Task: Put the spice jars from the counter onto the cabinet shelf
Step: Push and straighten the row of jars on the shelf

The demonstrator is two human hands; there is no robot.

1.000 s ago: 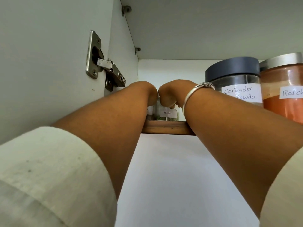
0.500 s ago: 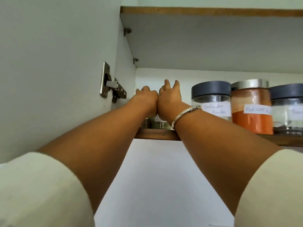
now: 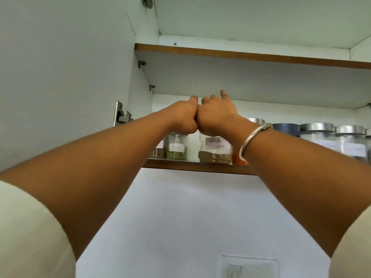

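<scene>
My left hand [image 3: 180, 117] is curled over the lid of a small glass jar labelled fennel [image 3: 176, 149], which stands at the left end of the wooden-edged cabinet shelf [image 3: 192, 166]. My right hand [image 3: 216, 115] touches the left hand and lies over the top of a wider labelled jar of brown powder [image 3: 215, 152], with one finger raised. Both jars stand upright on the shelf, and their lids are hidden by my hands.
A further small jar [image 3: 157, 152] stands left of the fennel jar. To the right are an orange-red jar [image 3: 239, 159] behind my wrist, a dark-lidded jar [image 3: 285, 127] and silver-lidded jars [image 3: 319, 135]. The open door with its hinge [image 3: 120, 115] is on the left, and an upper shelf [image 3: 241, 55] overhead.
The view has tilted up and pulled back, so more of the cabinet shows. My fingers, stretched up half a second ago, have curled down over the jar tops.
</scene>
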